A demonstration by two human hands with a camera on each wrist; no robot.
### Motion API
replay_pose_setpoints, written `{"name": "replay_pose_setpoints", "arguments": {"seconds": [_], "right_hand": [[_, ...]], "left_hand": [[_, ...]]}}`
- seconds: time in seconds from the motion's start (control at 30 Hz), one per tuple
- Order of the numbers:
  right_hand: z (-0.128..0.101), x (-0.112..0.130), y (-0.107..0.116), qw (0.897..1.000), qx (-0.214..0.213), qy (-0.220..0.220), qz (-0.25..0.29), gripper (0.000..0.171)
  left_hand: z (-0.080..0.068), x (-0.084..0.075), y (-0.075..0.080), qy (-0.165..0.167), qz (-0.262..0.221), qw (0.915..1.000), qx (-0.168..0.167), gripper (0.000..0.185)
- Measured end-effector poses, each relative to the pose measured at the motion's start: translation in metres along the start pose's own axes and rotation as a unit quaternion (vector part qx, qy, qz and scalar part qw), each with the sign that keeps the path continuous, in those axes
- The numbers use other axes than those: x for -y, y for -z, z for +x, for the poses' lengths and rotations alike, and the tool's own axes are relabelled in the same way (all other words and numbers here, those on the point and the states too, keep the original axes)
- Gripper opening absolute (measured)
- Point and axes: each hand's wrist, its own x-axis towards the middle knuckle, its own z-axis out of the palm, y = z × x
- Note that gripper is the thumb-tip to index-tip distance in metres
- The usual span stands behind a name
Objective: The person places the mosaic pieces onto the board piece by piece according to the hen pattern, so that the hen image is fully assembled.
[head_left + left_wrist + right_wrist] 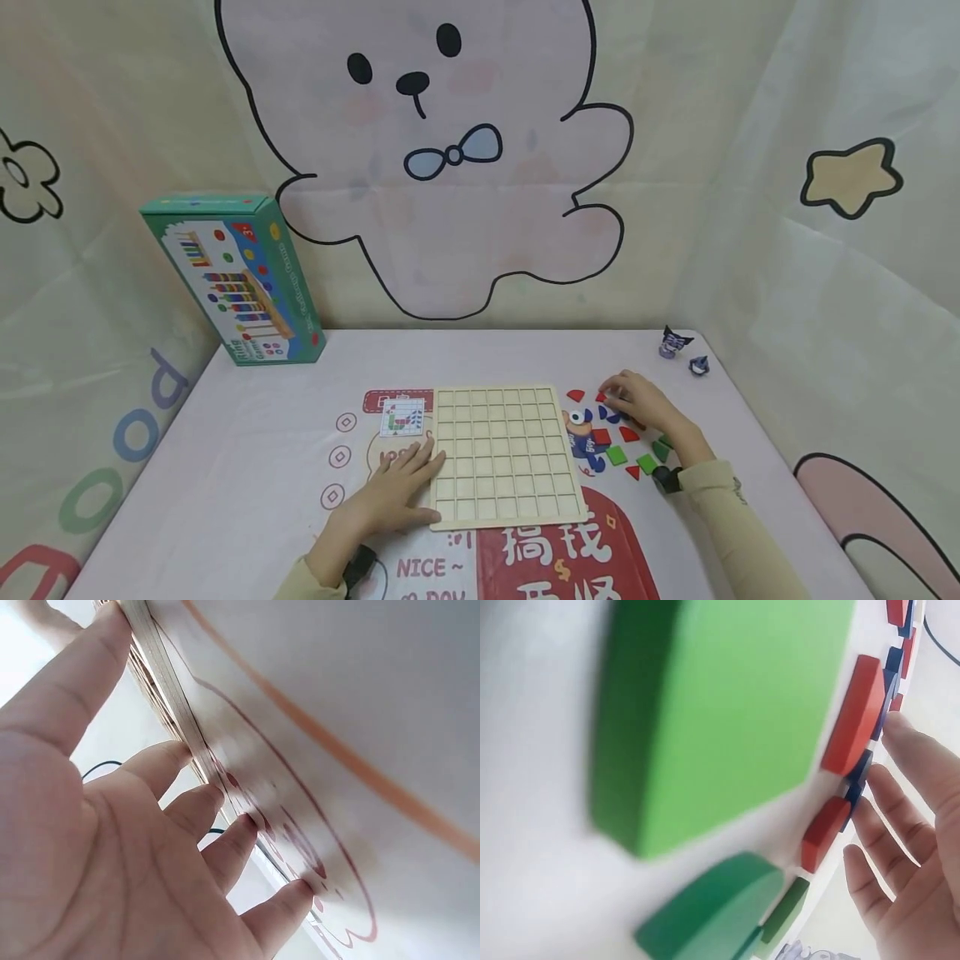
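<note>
There's your left hand, spread wide and flat, fingers fanned out, with its fingertips against the left edge of the pale grid board and its thumb down by the near left corner. The board lies flat at the middle of the white table, its squares bare. Over on the other side, your right hand reaches among the coloured pieces, just beyond the board's right edge, fingertips right at a small red piece; your lower fingers are loosely bent and apart, but whether you're pinching that piece, I cannot tell. Another red piece lies just to its left, blue pieces sit under your hand, and a red square lies nearer you. Closer still come a green square and, near your wrist, a dark green piece. Left of the board, just past your left fingertips, is the small pattern card. Far back on the left stands the green box, and at the back right, two small wrapped items sit near each other.
</note>
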Motion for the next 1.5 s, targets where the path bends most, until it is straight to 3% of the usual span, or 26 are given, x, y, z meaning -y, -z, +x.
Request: {"name": "replay_pose_setpoints", "arguments": {"seconds": [0.33, 0.77, 1.0, 1.27, 1.5], "right_hand": [[-0.003, 0.019, 0.003, 0.999, -0.050, -0.014, -0.002, 0.029], [0.002, 0.056, 0.000, 0.996, -0.088, 0.028, 0.003, 0.028], [0.006, 0.074, -0.012, 0.995, -0.089, 0.043, 0.013, 0.027], [0.012, 0.098, -0.029, 0.990, -0.096, 0.100, 0.015, 0.022], [0.019, 0.113, -0.042, 0.991, -0.089, 0.103, 0.001, 0.020]], "left_hand": [[0.000, 0.000, 0.000, 0.003, 0.012, 0.9999, 0.001, 0.083], [0.002, 0.000, 0.000, 0.006, -0.003, 1.0000, 0.006, 0.083], [0.002, 0.001, -0.001, 0.006, -0.003, 1.0000, 0.006, 0.084], [0.000, 0.002, -0.001, 0.004, -0.002, 1.0000, 0.004, 0.084], [0.001, 0.003, 0.001, 0.007, -0.014, 0.9998, 0.014, 0.085]]}}
